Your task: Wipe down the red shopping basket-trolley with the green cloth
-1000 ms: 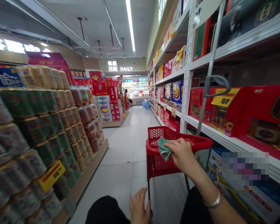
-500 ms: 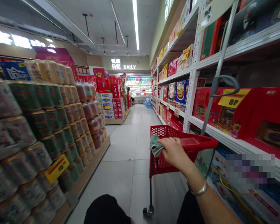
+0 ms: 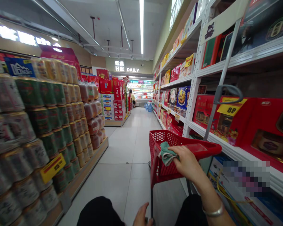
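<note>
My right hand (image 3: pixel 187 163) is closed on a green cloth (image 3: pixel 166 153) and presses it against the near rim of a red plastic shopping basket on wheels (image 3: pixel 162 141). A silver bangle sits on that wrist. The basket's grey pull handle (image 3: pixel 223 91) leans up toward the shelves on the right. My left hand (image 3: pixel 142 217) shows only partly at the bottom edge, low by the basket's frame; its fingers are mostly out of view. My knees in dark trousers frame the bottom of the view.
A supermarket aisle runs ahead over pale floor tiles (image 3: pixel 129 150). Stacked cans (image 3: pixel 49 125) with a yellow price tag fill the left display. White shelves (image 3: pixel 226 147) with red gift boxes line the right. A person stands far down the aisle (image 3: pixel 132 99).
My right hand slid the cloth along the basket rim, left and then back right. My left hand dropped out of view and has reappeared at the bottom edge. The basket shifted slightly.
</note>
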Available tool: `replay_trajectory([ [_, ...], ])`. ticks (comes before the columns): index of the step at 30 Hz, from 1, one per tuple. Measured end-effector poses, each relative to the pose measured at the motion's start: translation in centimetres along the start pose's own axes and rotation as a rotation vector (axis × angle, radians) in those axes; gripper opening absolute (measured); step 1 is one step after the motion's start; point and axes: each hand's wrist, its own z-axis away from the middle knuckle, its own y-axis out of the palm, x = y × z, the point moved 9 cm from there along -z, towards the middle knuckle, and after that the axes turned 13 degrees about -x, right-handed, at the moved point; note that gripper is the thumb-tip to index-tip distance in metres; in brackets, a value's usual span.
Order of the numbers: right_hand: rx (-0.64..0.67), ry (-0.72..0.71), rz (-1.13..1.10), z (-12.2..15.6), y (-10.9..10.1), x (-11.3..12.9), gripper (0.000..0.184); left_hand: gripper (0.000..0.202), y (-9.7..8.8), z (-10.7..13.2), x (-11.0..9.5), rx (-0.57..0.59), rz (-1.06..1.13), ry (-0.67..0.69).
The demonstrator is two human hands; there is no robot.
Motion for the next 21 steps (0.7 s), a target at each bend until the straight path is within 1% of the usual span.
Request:
replay_trajectory([
  [1,-0.013,0.0,0.005,0.0,-0.1,0.1,0.046,0.067,-0.8,-0.5,-1.9,-0.068,0.032,0.037],
  [2,-0.021,-0.003,0.009,0.0,-0.1,0.3,0.045,0.067,-1.7,-1.0,-4.3,-0.139,0.073,0.087],
  [6,-0.025,-0.001,-0.014,-0.5,0.2,1.3,0.042,0.07,-5.2,-2.9,-15.2,-0.397,0.207,0.329],
  [7,-0.023,0.009,-0.035,-0.7,0.3,1.5,0.041,0.072,-5.9,-3.3,-17.5,-0.465,0.219,0.385],
  [9,-0.018,0.036,-0.113,-1.1,0.8,1.9,0.04,0.079,-7.2,-3.8,-20.9,-0.597,0.208,0.48],
  [11,-0.016,0.049,-0.246,-1.4,1.3,2.3,0.04,0.08,-8.2,-4.1,-23.0,-0.721,0.16,0.546],
  [13,-0.038,0.032,-0.368,-1.6,1.5,2.6,0.039,0.079,-9.2,-3.8,-24.2,-0.833,0.089,0.594],
  [14,-0.066,0.019,-0.39,-1.6,1.4,2.5,0.039,0.078,-9.7,-3.5,-24.7,-0.882,0.046,0.618],
  [16,-0.15,0.012,-0.322,-1.5,0.8,1.6,0.04,0.075,-10.5,-2.5,-26.0,-0.948,-0.044,0.675],
  [18,-0.221,0.048,-0.155,-1.3,0.0,0.1,0.043,0.068,-10.7,-1.6,-27.7,-0.958,-0.127,0.755],
  [19,-0.232,0.069,-0.07,-1.3,-0.3,-0.6,0.044,0.065,-10.6,-1.3,-28.5,-0.947,-0.162,0.795],
  [21,-0.199,0.087,0.05,-1.2,-0.3,-1.5,0.047,0.059,-10.2,-0.9,-30.1,-0.911,-0.218,0.861],
])
